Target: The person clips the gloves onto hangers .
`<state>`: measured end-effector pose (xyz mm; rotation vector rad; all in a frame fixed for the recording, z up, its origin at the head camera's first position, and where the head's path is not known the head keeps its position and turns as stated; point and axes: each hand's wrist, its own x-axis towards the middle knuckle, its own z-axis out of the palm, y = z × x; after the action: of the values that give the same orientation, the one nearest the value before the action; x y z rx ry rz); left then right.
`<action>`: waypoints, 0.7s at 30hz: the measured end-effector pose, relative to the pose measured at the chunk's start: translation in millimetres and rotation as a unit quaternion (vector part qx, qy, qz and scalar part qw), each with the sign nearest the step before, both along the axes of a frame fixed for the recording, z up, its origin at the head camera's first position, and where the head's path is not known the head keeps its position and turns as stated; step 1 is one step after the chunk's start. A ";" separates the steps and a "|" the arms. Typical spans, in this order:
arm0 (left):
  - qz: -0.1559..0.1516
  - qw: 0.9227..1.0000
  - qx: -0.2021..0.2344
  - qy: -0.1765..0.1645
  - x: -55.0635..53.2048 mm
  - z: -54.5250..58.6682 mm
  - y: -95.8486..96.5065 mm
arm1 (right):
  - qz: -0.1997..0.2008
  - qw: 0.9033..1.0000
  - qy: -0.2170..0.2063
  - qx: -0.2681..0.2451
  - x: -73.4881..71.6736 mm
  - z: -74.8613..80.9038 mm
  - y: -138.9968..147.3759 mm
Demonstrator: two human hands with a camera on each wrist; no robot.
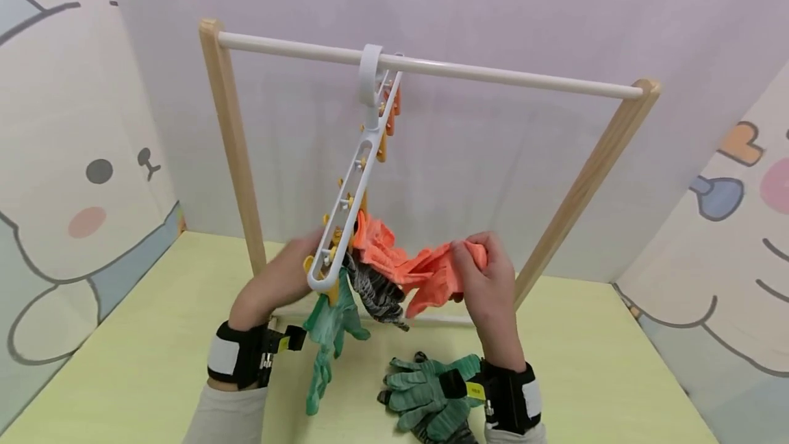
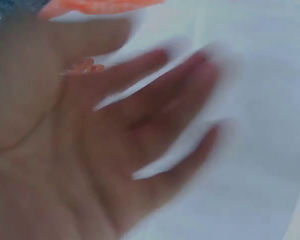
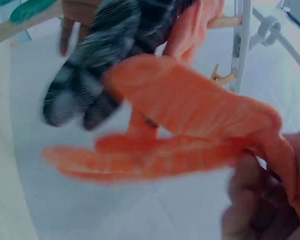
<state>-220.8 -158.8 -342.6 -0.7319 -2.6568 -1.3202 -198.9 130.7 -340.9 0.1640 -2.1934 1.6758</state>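
Observation:
My right hand point(image 1: 490, 293) pinches an orange knitted glove point(image 1: 440, 273) between thumb and fingers, to the right of the white clip hanger point(image 1: 364, 156). In the right wrist view, the held glove's loose fingers point(image 3: 155, 160) stick out to the left. More orange glove fabric point(image 1: 374, 235) hangs at the hanger's yellow clips. Beside it hang a black-and-grey glove point(image 1: 376, 293) and a green glove point(image 1: 329, 324). On the hanger's left side is my left hand point(image 1: 280, 276), partly hidden behind it. The left wrist view shows that hand point(image 2: 115, 120) blurred, with fingers spread and nothing in them.
The hanger hooks over a white rod point(image 1: 493, 74) between wooden posts point(image 1: 234, 142). Orange clips point(image 1: 392, 105) line its far end. Below my right wrist, green gloves point(image 1: 419, 389) with dark fingertips lie on the yellow table point(image 1: 592, 362), over a black-and-grey one.

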 end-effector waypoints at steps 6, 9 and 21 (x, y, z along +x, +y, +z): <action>0.065 0.974 0.215 0.036 -12.4 10.2 9.9 | -0.043 0.991 0.026 -0.126 1.0 10.0 -11.2; 0.043 0.961 0.271 0.040 -13.5 12.5 16.9 | -0.024 0.981 0.053 -0.186 0.2 14.3 -13.1; 0.008 0.943 0.321 0.083 -16.4 19.2 29.3 | -0.095 0.959 0.143 -0.227 5.5 14.4 -23.3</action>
<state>-237.3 -129.5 -323.4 -0.6766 -1.9058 -1.8680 -193.5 107.4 -326.4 0.0626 -1.5225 1.8580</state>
